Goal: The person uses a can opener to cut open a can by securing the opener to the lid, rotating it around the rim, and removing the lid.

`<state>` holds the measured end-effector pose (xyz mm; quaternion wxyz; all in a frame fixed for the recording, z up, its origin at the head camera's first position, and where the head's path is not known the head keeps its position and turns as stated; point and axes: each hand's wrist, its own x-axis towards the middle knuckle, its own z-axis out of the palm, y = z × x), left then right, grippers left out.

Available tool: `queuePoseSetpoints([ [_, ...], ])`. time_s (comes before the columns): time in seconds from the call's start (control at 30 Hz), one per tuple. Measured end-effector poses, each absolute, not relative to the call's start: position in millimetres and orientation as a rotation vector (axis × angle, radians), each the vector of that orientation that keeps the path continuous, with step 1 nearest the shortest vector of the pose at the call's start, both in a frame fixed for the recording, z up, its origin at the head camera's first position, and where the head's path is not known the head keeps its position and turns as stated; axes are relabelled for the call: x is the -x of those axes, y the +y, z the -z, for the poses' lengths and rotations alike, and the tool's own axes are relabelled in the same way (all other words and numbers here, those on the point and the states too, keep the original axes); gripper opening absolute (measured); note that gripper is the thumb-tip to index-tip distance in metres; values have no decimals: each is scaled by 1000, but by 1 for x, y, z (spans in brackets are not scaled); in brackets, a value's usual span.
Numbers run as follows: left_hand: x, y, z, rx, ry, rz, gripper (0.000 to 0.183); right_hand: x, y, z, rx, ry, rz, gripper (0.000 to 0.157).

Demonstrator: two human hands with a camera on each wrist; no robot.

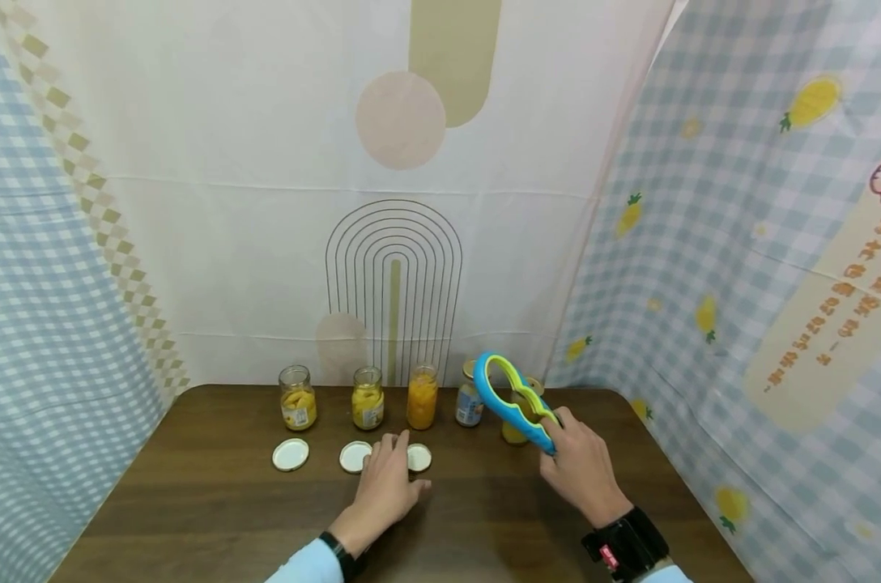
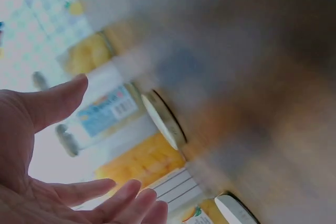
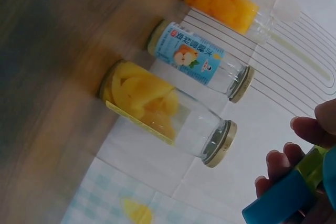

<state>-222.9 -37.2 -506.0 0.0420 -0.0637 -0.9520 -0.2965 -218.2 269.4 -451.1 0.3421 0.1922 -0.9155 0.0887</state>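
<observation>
My right hand (image 1: 585,461) grips a blue and green jar opener (image 1: 512,414) by one end, holding it raised in front of the two jars on the right. One is a blue-labelled jar (image 3: 189,56); the other is a jar of large yellow fruit pieces (image 3: 142,95). Both wear gold lids. My left hand (image 1: 388,483) hovers above the table with its fingers extended and holds nothing. It partly covers the gap between two loose lids, the middle lid (image 1: 353,457) and the right lid (image 1: 419,458).
Three lidless jars stand along the table's back: a left jar (image 1: 298,409), a middle jar (image 1: 368,405) and a jar of orange fruit (image 1: 422,398). Another loose lid (image 1: 291,454) lies before the left one. A patterned curtain (image 1: 251,243) hangs behind the wooden table (image 1: 214,502).
</observation>
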Motion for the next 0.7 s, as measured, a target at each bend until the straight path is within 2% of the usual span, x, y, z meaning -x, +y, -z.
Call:
queuePoseSetpoints([
  [0.27, 177, -63, 495, 184, -2864, 983, 76, 216, 270, 455, -453, -2437, -239, 20],
  [0.7, 157, -76, 495, 202, -2842, 1009, 74, 217, 272, 463, -469, -2434, -236, 21],
])
